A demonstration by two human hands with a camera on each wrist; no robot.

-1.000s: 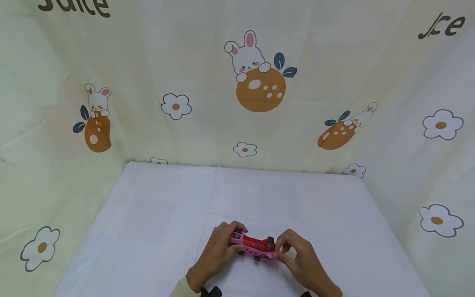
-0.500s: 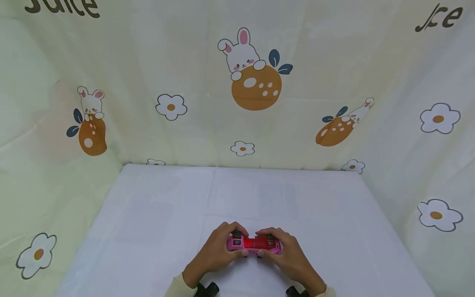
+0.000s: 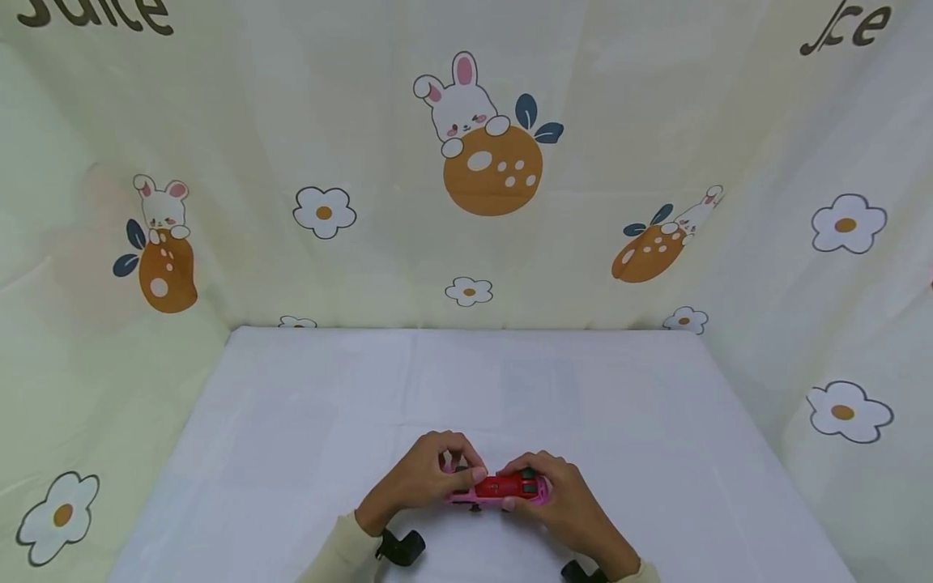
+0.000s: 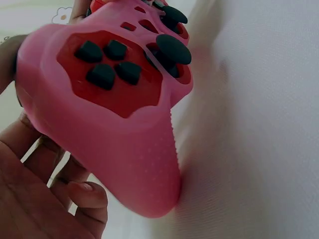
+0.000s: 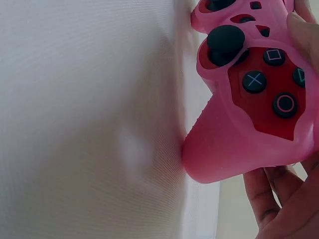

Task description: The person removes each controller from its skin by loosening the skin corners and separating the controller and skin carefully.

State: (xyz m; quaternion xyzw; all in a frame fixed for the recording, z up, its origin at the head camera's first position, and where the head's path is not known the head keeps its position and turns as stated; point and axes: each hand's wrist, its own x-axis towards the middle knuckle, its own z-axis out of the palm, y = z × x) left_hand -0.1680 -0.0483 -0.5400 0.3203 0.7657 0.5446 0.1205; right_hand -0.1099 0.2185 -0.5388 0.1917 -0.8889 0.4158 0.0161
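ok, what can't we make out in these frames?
Head: left end of the controller, partly covered by left hand.
Head: red thing at right edge, cut off, too small to identify.
Head: black device at right wrist, cut off by bottom edge.
Left wrist: controller's right end, cut off by top edge.
Right wrist: right hand, cut off by right edge.

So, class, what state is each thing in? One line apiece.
Game controller: held, top edge up.
Pink cover: on the controller, red showing through its openings.
Left hand: holding the controller's left end.
Right hand: gripping its right end.
Wrist cameras: one at each wrist.
White cloth: spread out, faintly creased.
Curtain: hanging, lightly wrinkled.
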